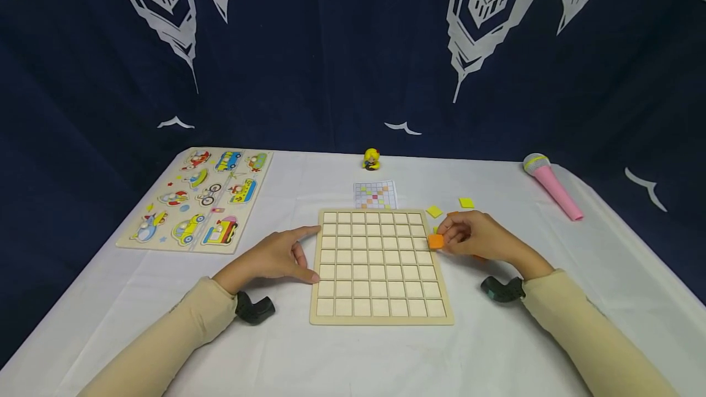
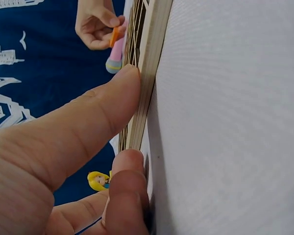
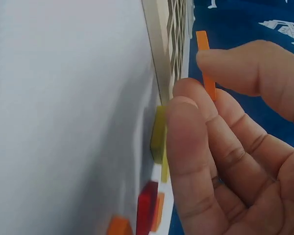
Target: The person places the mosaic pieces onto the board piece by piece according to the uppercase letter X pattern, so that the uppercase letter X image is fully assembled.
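A wooden grid board (image 1: 382, 325) with square cells lies in the middle of the table. My right hand (image 1: 474, 236) pinches an orange square tile (image 1: 436, 242) between thumb and fingers, just over the board's right edge. In the right wrist view the same orange tile (image 3: 205, 61) is seen edge-on, raised off the table. My left hand (image 1: 278, 256) touches the board's left edge with thumb and fingertips, fingers fairly straight. Near the right hand lie yellow tiles (image 1: 466, 203). A red tile (image 3: 146, 208) shows in the right wrist view; the hand partly hides this group.
A printed colour-grid card (image 1: 375, 195) lies behind the board, and a small yellow-haired figurine (image 1: 372, 159) stands farther back. To the left is a vehicle picture puzzle (image 1: 124, 242). A pink toy microphone (image 1: 557, 192) lies at the far right.
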### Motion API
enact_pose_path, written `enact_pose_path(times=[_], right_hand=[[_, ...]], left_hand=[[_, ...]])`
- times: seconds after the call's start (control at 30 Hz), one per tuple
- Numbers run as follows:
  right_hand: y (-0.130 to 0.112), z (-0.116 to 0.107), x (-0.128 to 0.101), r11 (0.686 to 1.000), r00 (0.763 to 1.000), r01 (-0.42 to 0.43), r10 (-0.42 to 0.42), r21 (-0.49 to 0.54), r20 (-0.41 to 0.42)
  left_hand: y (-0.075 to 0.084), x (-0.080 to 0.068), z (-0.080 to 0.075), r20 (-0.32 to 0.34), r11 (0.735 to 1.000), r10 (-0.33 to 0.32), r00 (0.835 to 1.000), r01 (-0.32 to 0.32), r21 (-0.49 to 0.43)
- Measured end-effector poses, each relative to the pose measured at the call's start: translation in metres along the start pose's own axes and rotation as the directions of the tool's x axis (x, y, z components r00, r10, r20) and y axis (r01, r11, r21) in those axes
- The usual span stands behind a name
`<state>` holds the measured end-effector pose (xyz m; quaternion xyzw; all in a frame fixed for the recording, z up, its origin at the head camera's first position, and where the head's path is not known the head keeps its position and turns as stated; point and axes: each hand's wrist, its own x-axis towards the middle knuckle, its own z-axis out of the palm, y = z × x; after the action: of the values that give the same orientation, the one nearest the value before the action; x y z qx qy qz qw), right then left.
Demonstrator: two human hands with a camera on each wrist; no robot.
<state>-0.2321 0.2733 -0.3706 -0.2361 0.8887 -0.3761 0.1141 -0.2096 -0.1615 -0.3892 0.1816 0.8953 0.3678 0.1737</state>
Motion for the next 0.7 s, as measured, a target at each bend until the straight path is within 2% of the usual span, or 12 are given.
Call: enact_pose_path(times=[0.37, 0.47, 0.7], right_hand=[[-0.013, 0.011, 0.027, 0.995, 0.999, 0.030, -0.032, 0.093, 0.021], [-0.017, 0.014, 0.034, 0.992, 0.999, 0.026, -0.030, 0.123, 0.035], [-0.025, 0.021, 0.049, 0.992, 0.999, -0.014, 0.008, 0.123, 0.050]], left_hand=[[0.001, 0.000, 0.000, -0.005, 1.000, 0.001, 1.000, -0.001, 0.008], [0.000, 0.001, 0.001, -0.008, 1.000, -0.005, 1.000, 0.005, 0.009], [-0.002, 0.001, 0.001, -0.010, 1.000, 0.001, 1.000, -0.001, 0.009]])
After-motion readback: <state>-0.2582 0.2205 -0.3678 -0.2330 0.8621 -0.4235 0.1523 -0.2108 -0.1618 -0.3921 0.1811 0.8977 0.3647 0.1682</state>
